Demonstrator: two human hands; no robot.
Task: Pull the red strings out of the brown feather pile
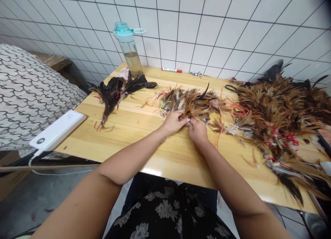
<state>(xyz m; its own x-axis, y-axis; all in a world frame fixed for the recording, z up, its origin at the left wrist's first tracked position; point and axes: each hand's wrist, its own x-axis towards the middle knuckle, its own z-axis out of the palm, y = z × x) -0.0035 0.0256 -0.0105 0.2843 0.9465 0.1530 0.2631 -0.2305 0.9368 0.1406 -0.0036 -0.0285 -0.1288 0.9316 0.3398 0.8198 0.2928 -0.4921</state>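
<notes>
My left hand [173,123] and my right hand [198,130] meet at the near edge of a pile of brown feathers [181,99] in the middle of the table. Both are closed, fingertips pressed together at the base of a small bunch of brown feathers [192,109] that fans away from me. The quill ends are hidden by my fingers. A bright green string [164,105] lies in the pile just beyond my left hand. Red strings [234,106] trail over the wood to the right of my right hand.
A large heap of brown feathers [274,104] covers the table's right side. Black feathers [113,94] lie at the left. Against the tiled wall stand a water bottle [130,49] and a red marker [171,70]. A white power bank [58,128] sits at the left edge, cable attached.
</notes>
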